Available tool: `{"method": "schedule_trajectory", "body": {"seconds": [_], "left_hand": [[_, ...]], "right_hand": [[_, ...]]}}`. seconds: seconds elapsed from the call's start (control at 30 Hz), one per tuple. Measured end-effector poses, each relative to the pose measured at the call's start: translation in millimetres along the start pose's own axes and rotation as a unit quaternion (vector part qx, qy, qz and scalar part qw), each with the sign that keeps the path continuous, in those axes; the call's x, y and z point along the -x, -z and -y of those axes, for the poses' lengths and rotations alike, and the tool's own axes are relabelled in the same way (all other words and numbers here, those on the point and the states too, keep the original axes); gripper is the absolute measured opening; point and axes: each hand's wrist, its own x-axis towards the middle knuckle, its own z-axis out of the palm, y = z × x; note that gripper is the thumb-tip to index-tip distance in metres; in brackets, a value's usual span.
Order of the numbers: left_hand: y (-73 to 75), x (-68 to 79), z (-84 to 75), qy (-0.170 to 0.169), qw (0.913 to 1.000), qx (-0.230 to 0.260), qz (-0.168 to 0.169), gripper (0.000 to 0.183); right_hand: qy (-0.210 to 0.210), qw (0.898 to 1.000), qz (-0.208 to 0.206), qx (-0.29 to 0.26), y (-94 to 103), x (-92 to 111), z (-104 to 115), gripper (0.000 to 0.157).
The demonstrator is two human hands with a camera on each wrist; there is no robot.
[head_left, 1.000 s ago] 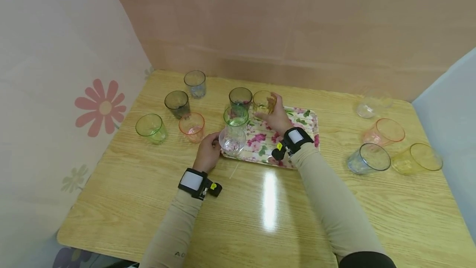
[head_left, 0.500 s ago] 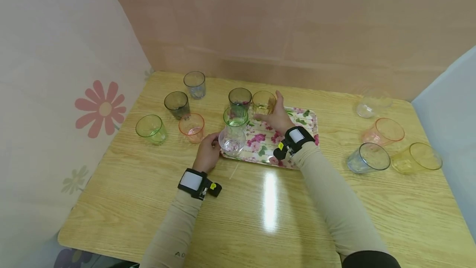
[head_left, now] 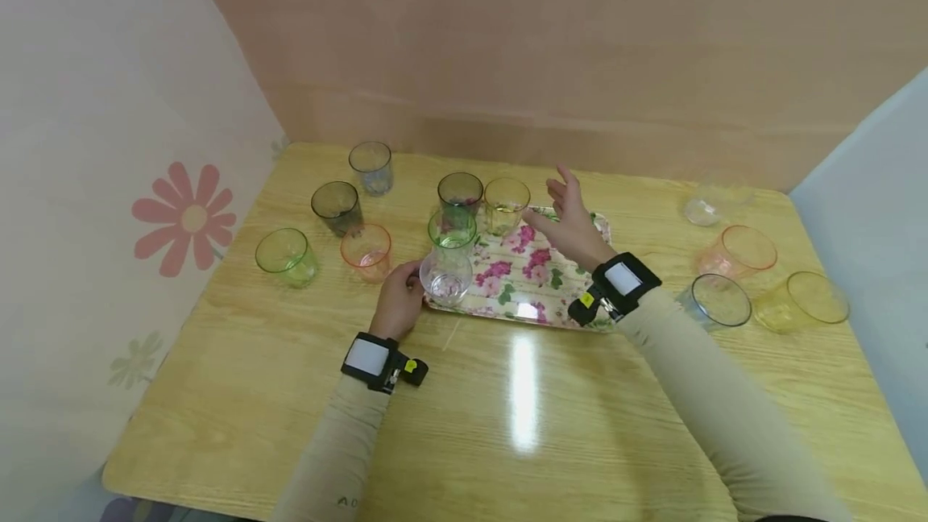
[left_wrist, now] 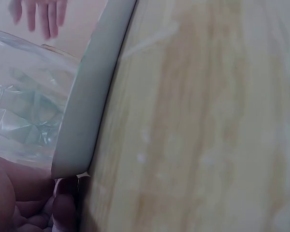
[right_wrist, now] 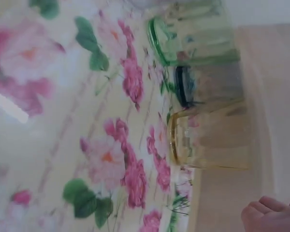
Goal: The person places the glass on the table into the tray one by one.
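On the floral tray (head_left: pixel 536 264), a clear glass (head_left: pixel 445 276), a green glass (head_left: pixel 453 230) and a dark grey glass (head_left: pixel 460 192) line the left end. A yellow glass (head_left: pixel 506 212) stands beside the dark one at the back. My left hand (head_left: pixel 397 300) grips the tray's near-left corner, next to the clear glass. The left wrist view shows curled fingers (left_wrist: pixel 65 205) at the tray's end, low by the tabletop. My right hand (head_left: pixel 573 224) hovers over the tray's back, right of the yellow glass, fingers spread and holding nothing.
Left of the tray stand a green glass (head_left: pixel 286 258), a dark glass (head_left: pixel 337 208), a bluish glass (head_left: pixel 373 169) and an orange-red glass (head_left: pixel 366 252). Several more, including a blue glass (head_left: pixel 718 302) and a yellow glass (head_left: pixel 801 304), stand at the right. A wall (head_left: pixel 507 63) borders the back.
My right hand has let go of the yellow glass and drawn away to the right, leaving it standing on the tray. The left hand has stayed at the tray's corner.
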Motion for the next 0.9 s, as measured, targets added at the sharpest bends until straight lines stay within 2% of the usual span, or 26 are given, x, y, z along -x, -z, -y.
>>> {"method": "schedule_trajectory", "body": {"seconds": [0.2,0.37,0.47,0.67,0.8,0.9], "left_hand": [[-0.6,3.3,1.7,0.004,1.0,-0.003,0.002,0.031],[-2.9,2.7,3.5,-0.006,1.0,-0.006,0.004,0.031],[-4.5,2.3,3.9,-0.005,1.0,-0.005,0.006,0.031],[-4.2,1.9,-0.1,-0.001,1.0,-0.001,0.006,0.033],[-3.3,2.5,-1.9,0.003,1.0,0.0,0.008,0.034],[-2.9,2.9,-2.4,0.005,1.0,0.001,0.007,0.035]], "right_hand": [[0.059,0.998,-0.025,0.028,17.3,43.4,3.8,0.078],[0.113,0.991,-0.071,0.027,38.7,83.1,2.7,0.067],[0.137,0.985,-0.099,0.023,52.2,108.1,-4.8,0.064],[0.177,0.971,-0.158,-0.027,74.7,150.6,-27.3,0.064],[0.18,0.96,-0.213,-0.019,87.6,167.4,-39.8,0.066],[0.154,0.954,-0.255,0.015,97.5,173.8,-48.9,0.07]]}}
